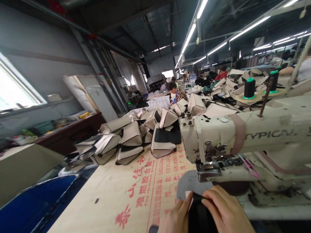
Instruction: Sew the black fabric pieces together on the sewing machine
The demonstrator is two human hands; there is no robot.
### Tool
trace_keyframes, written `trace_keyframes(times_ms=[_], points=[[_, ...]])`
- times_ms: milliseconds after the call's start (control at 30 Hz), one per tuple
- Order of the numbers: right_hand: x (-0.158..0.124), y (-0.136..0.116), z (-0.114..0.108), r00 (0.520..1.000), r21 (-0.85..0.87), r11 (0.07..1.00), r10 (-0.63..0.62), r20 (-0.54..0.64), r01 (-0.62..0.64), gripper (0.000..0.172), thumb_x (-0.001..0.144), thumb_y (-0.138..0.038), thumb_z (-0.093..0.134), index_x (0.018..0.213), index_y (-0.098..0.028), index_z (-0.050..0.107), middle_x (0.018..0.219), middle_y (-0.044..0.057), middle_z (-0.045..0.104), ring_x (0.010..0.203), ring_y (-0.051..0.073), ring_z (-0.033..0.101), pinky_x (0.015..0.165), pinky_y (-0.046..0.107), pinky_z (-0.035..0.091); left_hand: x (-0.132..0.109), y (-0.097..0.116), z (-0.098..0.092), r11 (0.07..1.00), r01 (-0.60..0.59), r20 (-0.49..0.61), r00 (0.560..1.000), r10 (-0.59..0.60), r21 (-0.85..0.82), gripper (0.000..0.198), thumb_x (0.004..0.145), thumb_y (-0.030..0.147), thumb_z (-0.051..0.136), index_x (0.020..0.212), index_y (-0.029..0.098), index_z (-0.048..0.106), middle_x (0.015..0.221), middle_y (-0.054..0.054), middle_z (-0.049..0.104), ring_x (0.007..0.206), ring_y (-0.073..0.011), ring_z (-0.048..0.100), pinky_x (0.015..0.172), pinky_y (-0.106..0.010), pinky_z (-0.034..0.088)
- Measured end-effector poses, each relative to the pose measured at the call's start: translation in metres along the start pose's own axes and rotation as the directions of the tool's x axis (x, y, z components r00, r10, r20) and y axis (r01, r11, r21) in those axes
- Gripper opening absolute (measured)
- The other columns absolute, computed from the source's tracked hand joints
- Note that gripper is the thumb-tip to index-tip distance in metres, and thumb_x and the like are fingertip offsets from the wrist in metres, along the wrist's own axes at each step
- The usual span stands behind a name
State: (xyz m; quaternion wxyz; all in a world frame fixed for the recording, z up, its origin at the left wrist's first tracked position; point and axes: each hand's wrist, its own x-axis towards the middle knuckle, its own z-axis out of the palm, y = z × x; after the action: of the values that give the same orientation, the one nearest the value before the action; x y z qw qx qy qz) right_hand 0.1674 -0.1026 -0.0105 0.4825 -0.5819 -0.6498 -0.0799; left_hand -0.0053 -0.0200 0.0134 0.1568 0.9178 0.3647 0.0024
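At the bottom edge, my left hand (pixel 176 216) and my right hand (pixel 227 212) both pinch a black piece of fabric (pixel 200 216) between them. The piece lies just in front of the needle area (pixel 209 168) of a cream sewing machine (pixel 255 136). A grey round piece (pixel 187 186) sits on the table under the machine head, touching the black fabric's far end. Both hands have their fingers closed on the fabric.
A pile of beige-and-black sewn pieces (pixel 136 136) covers the plywood table (pixel 116 194) beyond the hands. Black thread cones (pixel 249 88) stand behind the machine. More stacked pieces and seated workers (pixel 173 92) fill the far tables. A blue bin (pixel 31 204) is at lower left.
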Motion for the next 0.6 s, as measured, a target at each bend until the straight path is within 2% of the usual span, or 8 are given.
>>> trace_keyframes(times_ms=[100,167,233,300,400,500,600], points=[[0.004,0.005,-0.004,0.987,-0.004,0.995,-0.103,0.12,0.104,0.017,0.094,-0.019,0.035,0.09,-0.017,0.051,0.072,0.004,0.054,0.066,0.017,0.054,0.06,0.028,0.046,0.012,-0.006,-0.017,0.977,-0.201,0.106,0.975,0.193,0.071,0.06,0.078,0.006,0.038,0.132,0.031,0.036,0.094,-0.003,0.062,0.075,-0.0168,0.064,0.062,-0.022,0.05],[0.004,0.011,-0.006,0.975,-0.016,0.991,-0.125,0.183,0.13,0.017,0.094,-0.019,0.034,0.092,-0.017,0.051,0.074,0.005,0.053,0.068,0.018,0.053,0.061,0.03,0.045,0.017,-0.008,-0.023,0.961,-0.261,0.107,0.962,0.251,0.094,0.053,0.079,0.008,0.041,0.126,0.032,0.043,0.089,-0.002,0.062,0.073,-0.017,0.064,0.061,-0.023,0.05],[0.002,0.016,-0.006,0.976,-0.023,0.997,-0.066,0.209,0.073,0.017,0.094,-0.02,0.034,0.094,-0.018,0.051,0.078,0.005,0.053,0.072,0.019,0.053,0.065,0.031,0.045,0.019,-0.008,-0.023,0.957,-0.285,0.012,0.959,0.284,0.051,0.038,0.084,0.014,0.041,0.117,0.031,0.051,0.089,-0.001,0.062,0.078,-0.0166,0.062,0.066,-0.023,0.05],[0.001,0.02,-0.005,0.974,-0.019,1.0,0.017,0.226,-0.013,0.015,0.093,-0.021,0.036,0.096,-0.019,0.051,0.083,0.005,0.053,0.076,0.019,0.053,0.07,0.032,0.045,0.021,-0.006,-0.018,0.956,-0.288,-0.159,0.947,0.278,-0.045,0.026,0.087,0.02,0.043,0.11,0.027,0.054,0.092,0.0,0.062,0.083,-0.015,0.061,0.072,-0.023,0.049],[0.0,0.023,-0.003,0.969,0.014,0.997,0.076,0.233,-0.081,0.013,0.093,-0.021,0.039,0.099,-0.021,0.05,0.087,0.005,0.052,0.079,0.018,0.052,0.072,0.032,0.044,0.023,-0.001,-0.011,0.916,-0.372,-0.323,0.894,0.311,-0.148,0.027,0.088,0.019,0.044,0.115,0.024,0.05,0.096,0.0,0.062,0.085,-0.0114,0.06,0.076,-0.019,0.049],[-0.003,0.026,-0.002,0.972,0.057,0.991,0.109,0.207,-0.123,0.011,0.093,-0.02,0.04,0.099,-0.021,0.049,0.086,0.004,0.051,0.078,0.017,0.051,0.07,0.031,0.044,0.028,0.005,-0.009,0.863,-0.495,-0.348,0.83,0.435,-0.099,0.033,0.089,0.016,0.042,0.12,0.023,0.048,0.097,-0.002,0.062,0.084,-0.0106,0.06,0.074,-0.018,0.05],[-0.006,0.029,-0.005,0.978,0.097,0.986,0.115,0.174,-0.133,0.012,0.093,-0.019,0.04,0.102,-0.021,0.048,0.09,0.004,0.051,0.081,0.016,0.052,0.072,0.029,0.044,0.034,0.013,-0.008,0.871,-0.49,-0.335,0.817,0.469,0.024,0.032,0.09,0.015,0.038,0.119,0.019,0.049,0.089,-0.004,0.062,0.076,-0.0138,0.06,0.069,-0.024,0.053]])
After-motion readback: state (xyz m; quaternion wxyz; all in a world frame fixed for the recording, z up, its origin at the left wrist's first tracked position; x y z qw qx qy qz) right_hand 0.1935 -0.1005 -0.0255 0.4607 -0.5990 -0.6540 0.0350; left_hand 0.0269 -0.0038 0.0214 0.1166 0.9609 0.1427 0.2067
